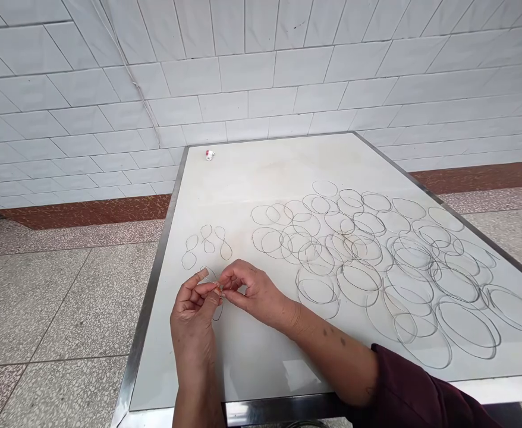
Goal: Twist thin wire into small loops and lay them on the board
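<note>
Over the left part of the white table, my left hand (197, 303) pinches a thin dark wire loop (217, 319) between thumb and fingers. My right hand (247, 289) meets it from the right, its thumb and index finger closed on the same wire at a small copper-coloured spot. Just beyond my hands lie several wires shaped like a figure eight (226, 250). Many round wire loops (361, 284) overlap across the middle and right of the table. Fingers partly hide the held wire.
The white table (261, 172) has a metal rim. A small red and white object (210, 156) sits near its far left corner. Behind stands a white tiled wall (243, 71) with a cable (140, 92) hanging down it. Speckled floor tiles show on both sides.
</note>
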Demonstrator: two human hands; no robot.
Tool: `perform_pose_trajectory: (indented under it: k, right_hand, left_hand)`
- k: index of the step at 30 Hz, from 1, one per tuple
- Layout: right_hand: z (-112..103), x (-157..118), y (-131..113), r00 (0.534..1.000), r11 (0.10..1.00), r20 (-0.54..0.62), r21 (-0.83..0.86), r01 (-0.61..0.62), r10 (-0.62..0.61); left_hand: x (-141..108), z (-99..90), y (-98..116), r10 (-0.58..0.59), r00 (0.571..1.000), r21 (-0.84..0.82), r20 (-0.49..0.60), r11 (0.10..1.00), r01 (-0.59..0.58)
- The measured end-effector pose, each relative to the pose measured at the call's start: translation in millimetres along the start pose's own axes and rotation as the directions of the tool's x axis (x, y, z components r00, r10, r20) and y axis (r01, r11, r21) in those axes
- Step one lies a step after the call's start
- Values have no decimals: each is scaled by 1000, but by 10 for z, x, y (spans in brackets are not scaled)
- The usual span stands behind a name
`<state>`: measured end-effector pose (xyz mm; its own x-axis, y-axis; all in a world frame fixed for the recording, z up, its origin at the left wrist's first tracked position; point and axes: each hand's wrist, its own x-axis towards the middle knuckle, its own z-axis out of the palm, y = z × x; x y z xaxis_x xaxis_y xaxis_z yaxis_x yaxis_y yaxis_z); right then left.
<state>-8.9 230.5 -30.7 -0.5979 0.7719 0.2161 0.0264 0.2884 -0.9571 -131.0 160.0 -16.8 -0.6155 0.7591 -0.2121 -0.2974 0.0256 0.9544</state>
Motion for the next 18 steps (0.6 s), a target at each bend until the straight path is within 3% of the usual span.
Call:
perform_pose_trajectory:
  k: [9, 18]
  right_hand:
    - [77, -18, -33, 997, 995, -61, 87, -40, 45]
    - [157, -12, -24, 978, 954, -115, 268, -136, 172]
  left_hand:
    - [-3, -16, 2, 18, 1000, 25, -16, 1000, -17]
    - [-1, -27, 24, 7, 1000, 53, -5, 999, -7]
